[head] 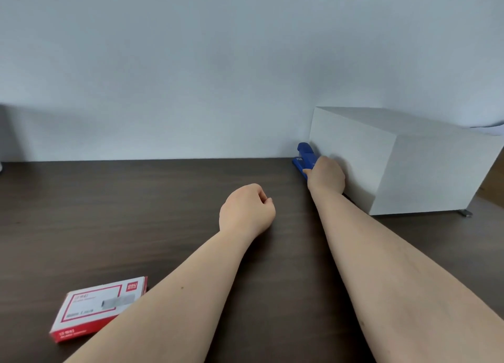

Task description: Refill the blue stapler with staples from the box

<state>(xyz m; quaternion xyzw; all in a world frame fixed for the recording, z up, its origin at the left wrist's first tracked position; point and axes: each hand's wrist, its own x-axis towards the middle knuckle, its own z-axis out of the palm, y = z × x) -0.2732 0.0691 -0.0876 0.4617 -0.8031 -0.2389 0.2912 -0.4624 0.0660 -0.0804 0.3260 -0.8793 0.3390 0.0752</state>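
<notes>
The blue stapler (304, 158) lies at the far side of the dark wooden table, close against the left face of a white box. My right hand (326, 175) is stretched out and closed around its near end, hiding that part. My left hand (246, 211) rests in a loose fist on the table's middle, holding nothing. The red and white staple box (98, 306) lies flat and closed near the front left, partly covered by my left forearm.
A large white box (395, 160) stands at the back right on the dark table (136, 212). A pale wall runs along the table's far edge. A small metal piece (466, 213) sticks out at the white box's near right corner.
</notes>
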